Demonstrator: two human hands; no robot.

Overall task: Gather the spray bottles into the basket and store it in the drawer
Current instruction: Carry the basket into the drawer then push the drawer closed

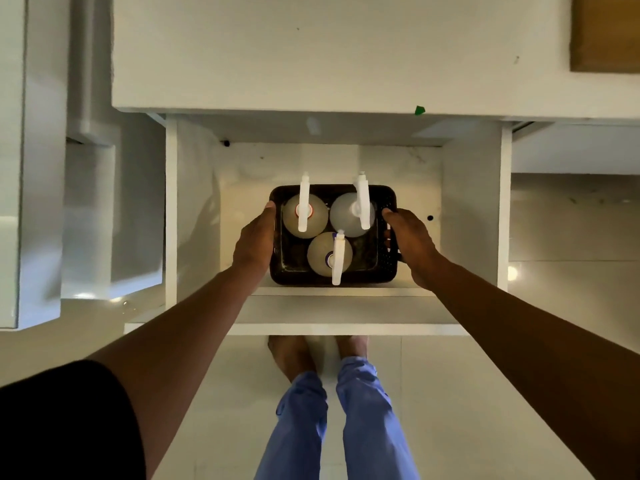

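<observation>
The fingers of both hands are curling out of sight around the sides of the black basket (387, 251), so only the backs of the hands and the thumbs are showing. The bottom of the basket is lying in shadow, and whether it is resting on the drawer floor or hanging just above it cannot be told. A brown panel (604, 32) is being cut off at the upper right corner.

The left hand (254, 239) is gripping the left wall of the basket, and the right hand (410, 242) is gripping the right wall, with the basket sitting between them inside the open white drawer (471, 209), under the edge of the bench (311, 64). Three spray bottles are standing upright in the basket: one at the back left (305, 216), one at the back right (349, 214), and one in front (329, 252), close together with their white trigger heads pointing up.
</observation>
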